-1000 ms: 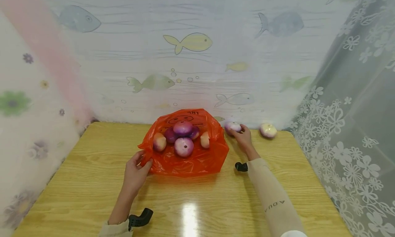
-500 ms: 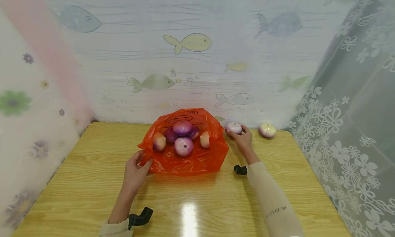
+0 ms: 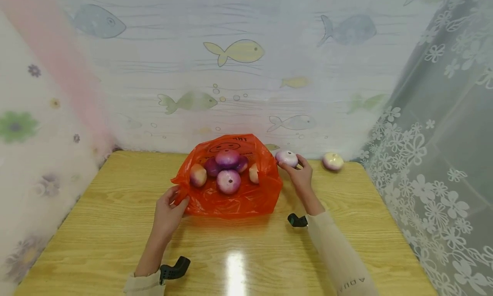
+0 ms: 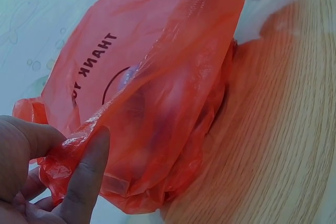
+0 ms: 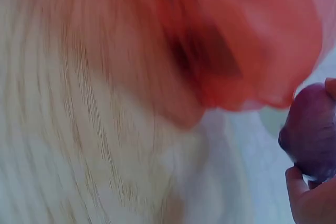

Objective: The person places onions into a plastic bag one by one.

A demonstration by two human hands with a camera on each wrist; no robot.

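A red plastic bag (image 3: 231,208) stands with its mouth open toward me, several purple and pale onions (image 3: 229,182) inside it. My left hand (image 3: 168,212) pinches the bag's left edge between thumb and fingers; the left wrist view shows the film (image 4: 73,145) bunched in that grip. To the right of the bag, my right hand (image 3: 300,176) holds a purple-white onion (image 3: 286,158) by its sides, close beside the bag's right rim. That onion (image 5: 311,129) also shows at the right edge of the right wrist view.
Another onion (image 3: 333,161) sits at the back right of the wooden table (image 3: 115,227). Behind the table hangs a fish-print curtain (image 3: 235,86). A lacy grey curtain (image 3: 435,159) runs down the right side.
My right hand has raised the onion slightly and brought it left toward the bag. The left hand keeps its grip on the bag's edge.
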